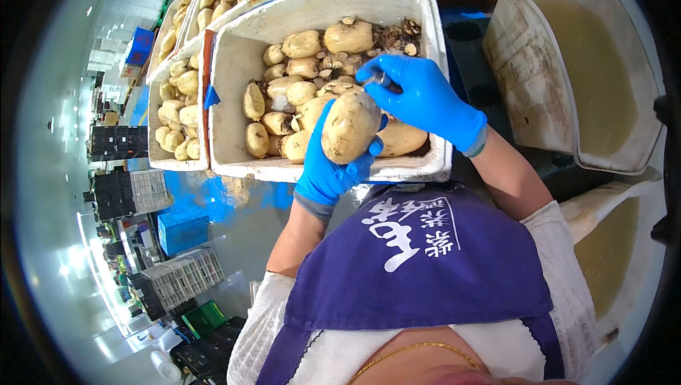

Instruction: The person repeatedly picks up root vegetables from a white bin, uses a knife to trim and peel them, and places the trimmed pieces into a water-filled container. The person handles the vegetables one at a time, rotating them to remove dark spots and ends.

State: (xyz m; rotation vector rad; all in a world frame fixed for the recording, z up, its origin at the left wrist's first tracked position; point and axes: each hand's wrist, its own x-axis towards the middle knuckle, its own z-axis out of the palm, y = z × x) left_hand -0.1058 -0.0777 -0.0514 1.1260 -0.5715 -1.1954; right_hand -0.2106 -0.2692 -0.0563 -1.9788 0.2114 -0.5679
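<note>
In a blue glove, my left hand (338,164) holds a pale lotus root segment (351,127) over the near edge of a white foam box (330,172). My right hand (409,97), also gloved in blue, is just above and right of the segment, its fingers closed around a small metal tool (384,81), mostly hidden. Below both hands, the box holds many lotus root segments (348,37), some with dark ends. Dark trimmings and cut ends (396,39) lie in its far right corner.
More foam boxes of lotus root (178,103) stand to the left and beyond. At right are a white tub of murky water (590,76) and a second tub (612,257). Stacked crates (119,143) and a blue crate (183,229) are at left.
</note>
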